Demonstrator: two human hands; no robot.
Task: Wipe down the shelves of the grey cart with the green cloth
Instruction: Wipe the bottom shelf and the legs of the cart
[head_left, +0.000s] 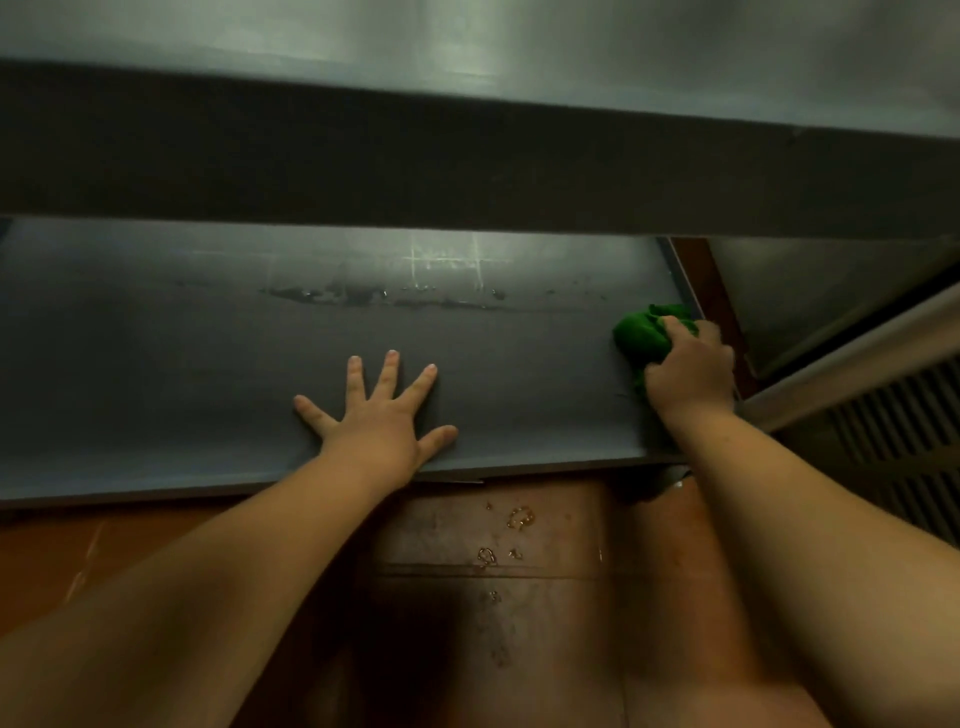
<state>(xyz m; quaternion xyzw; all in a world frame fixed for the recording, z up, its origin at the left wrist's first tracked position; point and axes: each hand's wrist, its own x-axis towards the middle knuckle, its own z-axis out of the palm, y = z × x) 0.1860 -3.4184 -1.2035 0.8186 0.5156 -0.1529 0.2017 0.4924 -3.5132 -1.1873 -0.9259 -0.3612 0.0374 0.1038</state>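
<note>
down on the lower shelf (156, 364) of the grey cart, the left hand (376, 415) lies flat with fingers spread and released, while the right hand (688, 371) clenches the bunched green cloth (641, 332) at the shelf's right edge.

The right hand (688, 371) covers much of the green cloth (644, 332). The upper shelf (467, 161) hides the lower shelf's (208, 338) back part; its left end runs past the edge.
</note>
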